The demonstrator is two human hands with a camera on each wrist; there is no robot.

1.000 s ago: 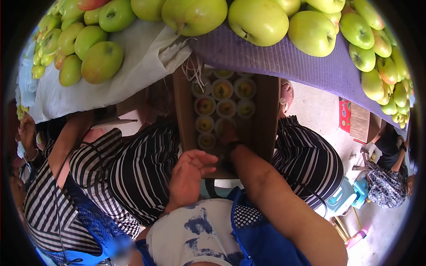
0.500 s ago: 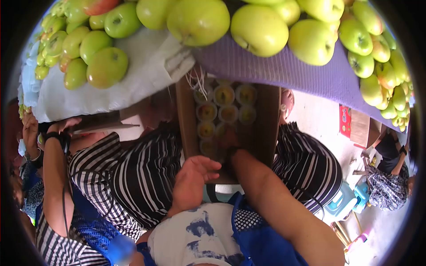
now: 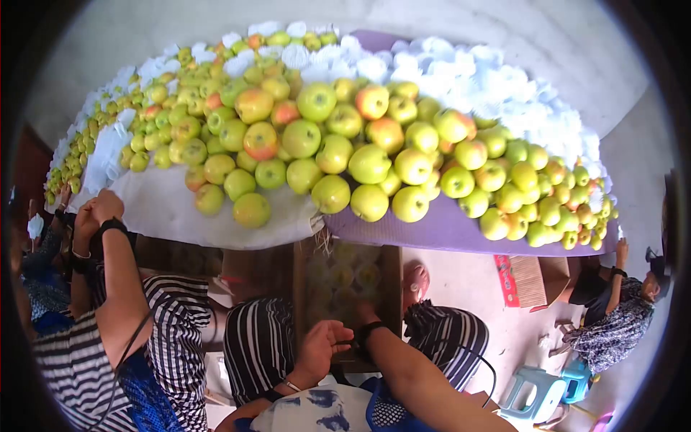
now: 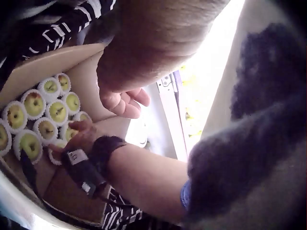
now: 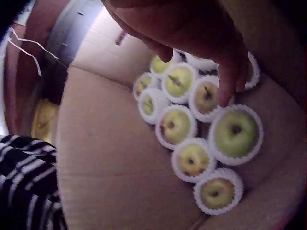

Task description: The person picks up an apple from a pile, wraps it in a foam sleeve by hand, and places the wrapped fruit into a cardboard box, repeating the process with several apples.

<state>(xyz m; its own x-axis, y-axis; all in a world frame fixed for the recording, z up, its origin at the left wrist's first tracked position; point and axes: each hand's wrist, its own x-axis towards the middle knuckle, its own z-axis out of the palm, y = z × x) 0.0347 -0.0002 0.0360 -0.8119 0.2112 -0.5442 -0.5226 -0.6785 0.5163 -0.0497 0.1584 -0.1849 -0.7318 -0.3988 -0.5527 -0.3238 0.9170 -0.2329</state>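
A cardboard box holds rows of green-yellow apples, each in a white foam net sleeve. My right hand reaches inside, fingers spread and pointing down over the apples. One fingertip overlaps the edge of a brownish-yellow apple, close to a larger green apple. In the left wrist view the same right hand, with a black band at its wrist, lies over the near end of the rows. My left hand hovers by the box's near side, its fingers loosely bent and holding nothing.
Beyond the box, a table covered with white and purple sheeting bears a large heap of loose apples and white foam nets. People in striped clothing sit at the left. Another cardboard box and a teal stool stand right.
The head view has tilted up, so the whole apple heap and foam nets now show. My right hand stays in the box and my left beside it. A neighbour's hands have risen.
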